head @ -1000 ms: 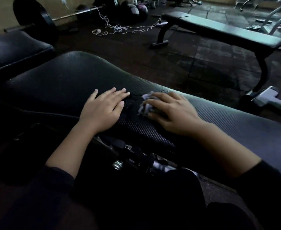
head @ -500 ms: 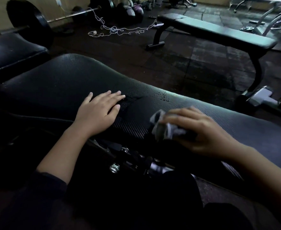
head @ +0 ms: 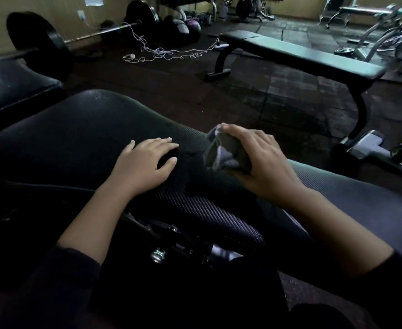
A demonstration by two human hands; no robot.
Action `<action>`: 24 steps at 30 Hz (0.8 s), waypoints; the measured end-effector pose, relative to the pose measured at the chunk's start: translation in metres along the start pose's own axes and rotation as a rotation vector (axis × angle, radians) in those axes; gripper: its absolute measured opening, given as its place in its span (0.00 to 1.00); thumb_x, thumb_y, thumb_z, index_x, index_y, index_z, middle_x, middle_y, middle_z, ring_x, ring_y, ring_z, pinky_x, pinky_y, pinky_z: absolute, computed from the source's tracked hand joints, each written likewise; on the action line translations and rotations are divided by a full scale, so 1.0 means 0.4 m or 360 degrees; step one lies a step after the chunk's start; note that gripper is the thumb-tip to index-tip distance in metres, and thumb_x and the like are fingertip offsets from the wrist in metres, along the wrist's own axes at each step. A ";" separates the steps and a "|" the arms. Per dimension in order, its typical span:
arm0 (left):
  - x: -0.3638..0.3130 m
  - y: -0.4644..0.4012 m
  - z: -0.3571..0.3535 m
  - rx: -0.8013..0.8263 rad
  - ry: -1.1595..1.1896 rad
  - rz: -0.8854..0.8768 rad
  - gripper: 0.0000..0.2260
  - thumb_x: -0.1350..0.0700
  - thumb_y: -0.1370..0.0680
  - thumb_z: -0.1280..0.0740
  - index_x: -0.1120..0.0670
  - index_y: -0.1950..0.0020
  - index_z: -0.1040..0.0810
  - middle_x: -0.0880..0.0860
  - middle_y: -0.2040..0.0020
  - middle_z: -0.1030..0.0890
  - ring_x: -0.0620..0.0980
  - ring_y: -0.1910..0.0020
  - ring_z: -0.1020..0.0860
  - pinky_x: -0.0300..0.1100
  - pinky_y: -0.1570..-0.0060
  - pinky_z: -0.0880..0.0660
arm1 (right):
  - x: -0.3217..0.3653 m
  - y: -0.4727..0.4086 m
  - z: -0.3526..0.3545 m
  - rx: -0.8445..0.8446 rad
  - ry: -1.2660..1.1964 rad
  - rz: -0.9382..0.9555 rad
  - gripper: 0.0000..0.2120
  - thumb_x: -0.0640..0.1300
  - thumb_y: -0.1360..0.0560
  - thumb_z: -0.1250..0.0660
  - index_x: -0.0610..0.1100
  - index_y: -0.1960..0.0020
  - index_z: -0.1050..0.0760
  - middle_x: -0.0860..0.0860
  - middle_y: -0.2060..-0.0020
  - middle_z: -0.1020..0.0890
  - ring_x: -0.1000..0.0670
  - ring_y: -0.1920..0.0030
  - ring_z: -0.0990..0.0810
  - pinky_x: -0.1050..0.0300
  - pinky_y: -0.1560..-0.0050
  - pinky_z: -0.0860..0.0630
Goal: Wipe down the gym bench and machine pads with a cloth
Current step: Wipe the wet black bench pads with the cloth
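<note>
— Across the lower half of the frame, what is being seen?

— A dark ribbed bench pad [head: 81, 138] is being spanned from left to right, and both hands are being rested on it near the centre of the frame.

— How is the left hand [head: 145, 162] being held?

— It is being laid flat on the pad, palm down, fingers straight and held together; nothing is being gripped by it.

— And the right hand [head: 264, 162]?

— A grey cloth [head: 226, 153] is being clutched in it, bunched up (the fingers are being curled over the top of the wad). The cloth is being held just right of the left hand, at the pad's far edge; whether it is being pressed against the pad cannot be told.

— What is being shown in the upper part of the frame?

— A flat bench [head: 297, 53] is being seen at upper right, well apart from the hands, a barbell [head: 36, 36] at upper left, and a tangled white cord [head: 162, 52] is lying on the dark floor between them.
</note>
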State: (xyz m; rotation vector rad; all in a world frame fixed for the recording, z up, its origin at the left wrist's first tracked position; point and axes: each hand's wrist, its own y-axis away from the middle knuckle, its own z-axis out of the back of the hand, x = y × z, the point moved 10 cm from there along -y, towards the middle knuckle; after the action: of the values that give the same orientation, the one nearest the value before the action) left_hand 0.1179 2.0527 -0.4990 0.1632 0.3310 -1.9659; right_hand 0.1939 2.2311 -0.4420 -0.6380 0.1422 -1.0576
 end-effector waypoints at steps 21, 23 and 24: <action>0.030 -0.027 -0.031 0.0100 -0.0024 0.0073 0.22 0.43 0.18 0.53 0.39 0.23 0.46 0.38 0.22 0.49 0.38 0.23 0.55 0.52 0.25 0.63 | 0.010 0.033 -0.117 0.0786 0.0281 -0.0756 0.26 0.65 0.26 0.59 0.68 0.29 0.43 0.51 0.29 0.42 0.41 0.24 0.53 0.23 0.32 0.52; 0.028 -0.030 -0.033 0.0105 -0.0036 0.0074 0.22 0.43 0.18 0.53 0.38 0.23 0.47 0.38 0.22 0.50 0.38 0.23 0.55 0.52 0.25 0.62 | 0.018 0.039 -0.126 0.0734 0.0237 -0.0741 0.24 0.69 0.26 0.54 0.69 0.31 0.38 0.50 0.33 0.35 0.39 0.26 0.44 0.27 0.33 0.42; 0.028 -0.032 -0.035 0.0110 -0.0045 0.0078 0.22 0.43 0.18 0.53 0.38 0.23 0.47 0.38 0.22 0.50 0.38 0.23 0.55 0.52 0.25 0.62 | 0.017 0.035 -0.125 0.0664 0.0231 -0.0705 0.24 0.69 0.27 0.52 0.68 0.33 0.33 0.49 0.35 0.31 0.38 0.29 0.38 0.30 0.35 0.38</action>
State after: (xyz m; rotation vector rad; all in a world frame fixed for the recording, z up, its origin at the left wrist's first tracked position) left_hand 0.1014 2.0519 -0.5132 0.1864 0.2389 -1.9304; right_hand 0.1877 2.2088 -0.4892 -0.2132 -0.1000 -1.5099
